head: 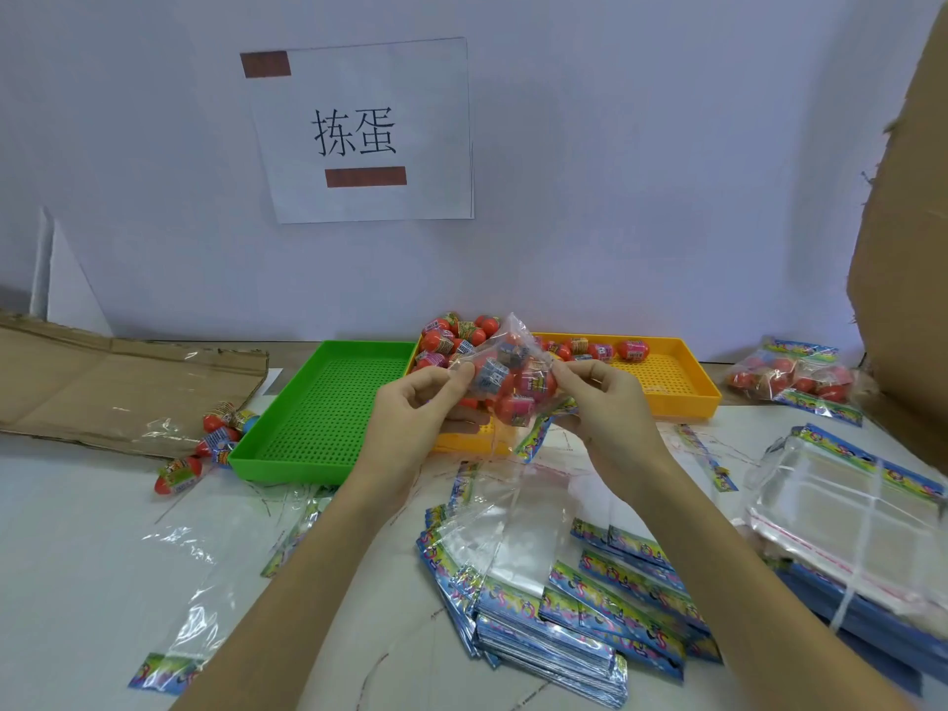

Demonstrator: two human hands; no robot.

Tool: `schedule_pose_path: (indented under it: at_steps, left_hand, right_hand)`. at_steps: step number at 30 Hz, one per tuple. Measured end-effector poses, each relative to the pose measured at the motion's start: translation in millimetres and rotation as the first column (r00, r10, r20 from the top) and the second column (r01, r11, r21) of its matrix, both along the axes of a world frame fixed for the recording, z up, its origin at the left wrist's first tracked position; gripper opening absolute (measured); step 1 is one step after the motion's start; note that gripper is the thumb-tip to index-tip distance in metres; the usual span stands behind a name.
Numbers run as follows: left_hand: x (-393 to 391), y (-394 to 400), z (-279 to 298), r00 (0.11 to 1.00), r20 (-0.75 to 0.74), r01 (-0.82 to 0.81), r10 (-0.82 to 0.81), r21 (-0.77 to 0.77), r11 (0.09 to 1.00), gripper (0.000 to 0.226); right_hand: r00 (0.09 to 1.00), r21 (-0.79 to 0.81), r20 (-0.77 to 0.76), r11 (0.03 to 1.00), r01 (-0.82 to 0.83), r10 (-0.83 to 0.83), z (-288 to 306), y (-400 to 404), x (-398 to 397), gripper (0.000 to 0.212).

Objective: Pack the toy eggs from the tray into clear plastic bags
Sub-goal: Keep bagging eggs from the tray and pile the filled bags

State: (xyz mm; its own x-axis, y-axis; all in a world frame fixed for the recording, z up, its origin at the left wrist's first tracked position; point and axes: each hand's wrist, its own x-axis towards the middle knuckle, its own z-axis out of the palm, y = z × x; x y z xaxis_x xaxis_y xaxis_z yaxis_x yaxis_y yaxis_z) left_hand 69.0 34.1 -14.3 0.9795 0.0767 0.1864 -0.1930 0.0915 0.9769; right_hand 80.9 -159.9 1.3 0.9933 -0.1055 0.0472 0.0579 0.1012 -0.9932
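Observation:
Between my hands hangs a clear plastic bag [505,387] holding several red toy eggs, raised above the front of the orange tray [677,387]. My left hand [415,418] pinches the bag's left edge with thumb and fingers. My right hand [600,402] pinches its right edge near the printed header strip. More red toy eggs [456,336] are heaped in the orange tray's far left corner and along its back wall. Beside it stands a green tray [318,402] with nothing inside.
Loose eggs [215,438] lie left of the green tray by flattened cardboard [118,382]. Stacks of empty printed bags [564,608] cover the near table; a bundled stack [841,526] sits right. A filled bag [795,377] lies far right, below a cardboard box [903,223].

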Motion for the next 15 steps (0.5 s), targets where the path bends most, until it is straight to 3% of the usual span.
schedule_pose_path:
  at_steps: [5, 9, 15]
  left_hand:
    - [-0.2, -2.9, -0.3, 0.989, 0.033, -0.137, 0.141, -0.114, 0.984, 0.027]
    - [1.2, -1.0, -0.3, 0.987, 0.036, -0.145, 0.156, -0.205, 0.968, 0.029]
    - [0.0, 0.7, 0.2, 0.979, 0.066, -0.185, 0.193, -0.115, 0.976, 0.03]
  right_hand:
    - [0.951, 0.292, -0.148, 0.931, -0.221, 0.272, 6.1, 5.8, -4.6, 0.047]
    - [0.876, 0.265, -0.196, 0.884, -0.385, 0.44, 1.6, 8.9, -8.5, 0.057]
    - [0.914, 0.006, -0.095, 0.918, -0.396, 0.395, -2.9, 0.2, -7.1, 0.028]
